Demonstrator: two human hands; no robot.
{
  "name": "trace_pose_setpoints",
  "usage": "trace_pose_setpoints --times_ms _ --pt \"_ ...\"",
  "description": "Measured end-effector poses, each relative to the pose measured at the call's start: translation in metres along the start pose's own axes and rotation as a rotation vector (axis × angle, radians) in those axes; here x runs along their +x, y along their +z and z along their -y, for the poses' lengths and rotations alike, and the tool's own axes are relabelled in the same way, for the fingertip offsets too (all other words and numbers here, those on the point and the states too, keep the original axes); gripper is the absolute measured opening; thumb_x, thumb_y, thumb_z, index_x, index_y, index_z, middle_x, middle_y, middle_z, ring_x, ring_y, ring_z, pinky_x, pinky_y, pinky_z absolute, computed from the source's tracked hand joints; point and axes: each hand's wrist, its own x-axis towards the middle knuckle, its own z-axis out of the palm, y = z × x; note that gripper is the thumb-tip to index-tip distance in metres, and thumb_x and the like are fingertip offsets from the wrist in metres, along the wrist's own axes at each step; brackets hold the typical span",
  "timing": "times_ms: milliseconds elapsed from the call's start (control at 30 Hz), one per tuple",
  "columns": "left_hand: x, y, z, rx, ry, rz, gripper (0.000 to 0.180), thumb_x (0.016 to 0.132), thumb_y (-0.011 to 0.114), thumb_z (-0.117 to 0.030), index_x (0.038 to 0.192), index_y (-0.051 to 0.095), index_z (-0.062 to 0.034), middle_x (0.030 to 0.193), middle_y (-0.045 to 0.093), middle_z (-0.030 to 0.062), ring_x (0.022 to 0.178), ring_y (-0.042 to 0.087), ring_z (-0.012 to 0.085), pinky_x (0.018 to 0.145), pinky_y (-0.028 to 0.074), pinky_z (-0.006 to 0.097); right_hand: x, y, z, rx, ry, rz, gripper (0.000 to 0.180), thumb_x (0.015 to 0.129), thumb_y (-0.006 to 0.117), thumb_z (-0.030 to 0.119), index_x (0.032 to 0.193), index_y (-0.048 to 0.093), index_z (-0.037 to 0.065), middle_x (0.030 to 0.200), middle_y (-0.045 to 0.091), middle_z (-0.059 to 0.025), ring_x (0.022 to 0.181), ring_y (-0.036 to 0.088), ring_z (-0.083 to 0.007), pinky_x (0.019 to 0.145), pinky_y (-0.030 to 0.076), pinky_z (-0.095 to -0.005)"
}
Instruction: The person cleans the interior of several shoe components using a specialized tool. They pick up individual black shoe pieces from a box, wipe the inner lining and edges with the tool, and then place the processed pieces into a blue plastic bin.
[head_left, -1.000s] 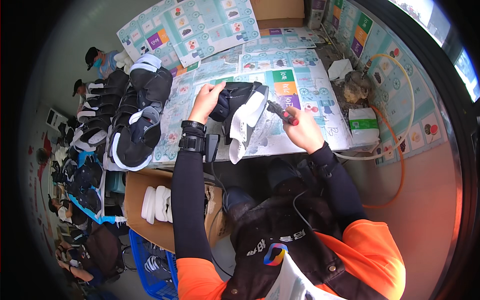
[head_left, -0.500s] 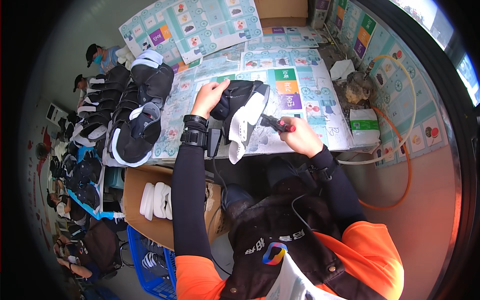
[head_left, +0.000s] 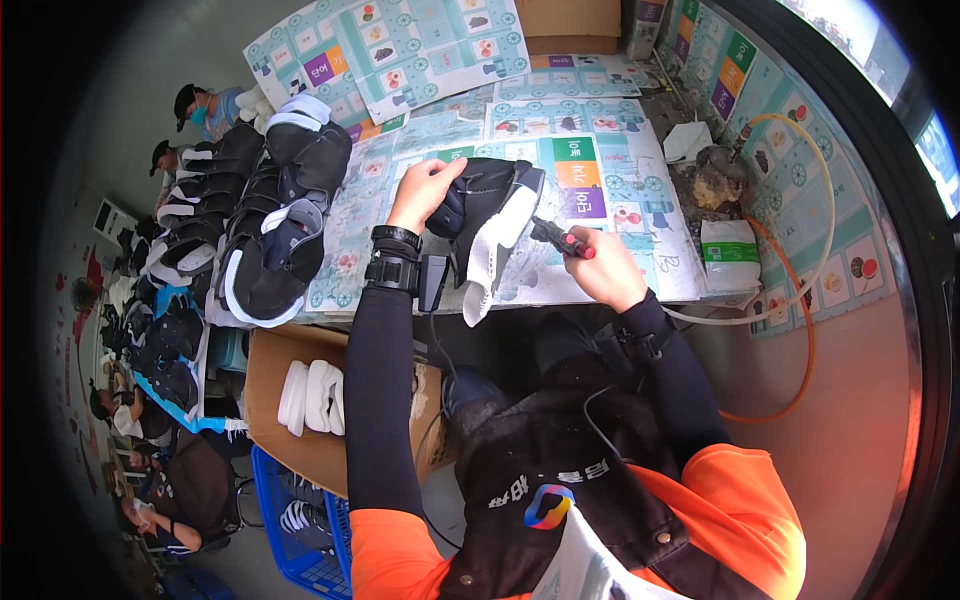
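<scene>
The person's left hand (head_left: 425, 190) is gripping a black shoe upper (head_left: 480, 205) at its top edge, fingers curled over it, holding it tilted just above the bench (head_left: 620, 200). A white lining flap (head_left: 488, 262) is hanging down from the upper toward the person. The right hand (head_left: 603, 268) is closing around a dark tool with a red grip (head_left: 560, 238), its tip pointing at the upper's side, touching or nearly so. Beyond the left hand, a pile of black and white uppers (head_left: 270, 220) is lying on the bench. Past the right hand, a white bag (head_left: 730, 255) is sitting beside an orange hose (head_left: 800, 300).
</scene>
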Motion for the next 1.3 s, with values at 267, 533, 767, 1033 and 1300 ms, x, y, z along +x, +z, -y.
trace_pose_setpoints --times_ms 267,533,767,1033,1300 --pt "0.002 -0.004 0.005 0.018 -0.012 0.017 0.035 0.1 0.075 -0.038 0.088 0.073 -0.0053 0.075 0.063 -0.006 0.064 0.056 0.0044 0.059 0.043 0.026 0.002 0.001 -0.004 0.077 0.0 0.145 0.022 0.084 0.062 0.011 0.098 0.072 -0.003 0.083 0.07 -0.0261 0.081 0.067 -0.0433 0.075 0.053 -0.0487" --pt "0.007 -0.029 0.011 -0.389 0.088 0.328 0.014 0.105 0.069 -0.021 0.107 0.074 -0.0078 0.093 0.068 -0.0057 0.083 0.059 0.0053 0.08 0.045 0.023 -0.003 -0.034 0.002 0.55 0.188 0.207 0.031 0.084 0.07 0.007 0.113 0.072 -0.002 0.09 0.076 -0.0081 0.066 0.066 -0.0129 0.052 0.053 -0.0291" --pt "0.03 -0.028 0.033 -0.612 0.222 0.229 0.01 0.106 0.068 -0.018 0.113 0.072 -0.0118 0.105 0.067 -0.0086 0.099 0.058 0.0041 0.093 0.041 0.023 0.013 -0.04 0.016 0.389 0.121 0.264 0.036 0.078 0.069 0.013 0.108 0.071 -0.005 0.076 0.072 -0.0139 0.061 0.071 -0.0232 0.056 0.057 -0.0362" --pt "0.053 -0.028 0.089 -0.437 0.198 0.26 0.01 0.109 0.066 -0.023 0.109 0.067 -0.013 0.103 0.063 -0.0096 0.098 0.056 0.0034 0.092 0.041 0.023 0.063 -0.009 -0.001 0.049 -0.127 0.043 0.029 0.085 0.05 0.015 0.079 0.068 -0.007 0.084 0.068 -0.0332 0.089 0.067 -0.0533 0.085 0.055 -0.0568" --pt "0.052 -0.022 0.087 -0.416 0.143 0.194 0.014 0.108 0.067 -0.027 0.102 0.065 -0.014 0.096 0.055 -0.0116 0.095 0.049 0.0022 0.091 0.037 0.022 0.083 -0.017 -0.02 0.119 -0.07 0.587 0.018 0.078 0.068 0.017 0.076 0.068 -0.002 0.067 0.067 -0.0142 0.059 0.066 -0.0248 0.058 0.049 -0.0369"
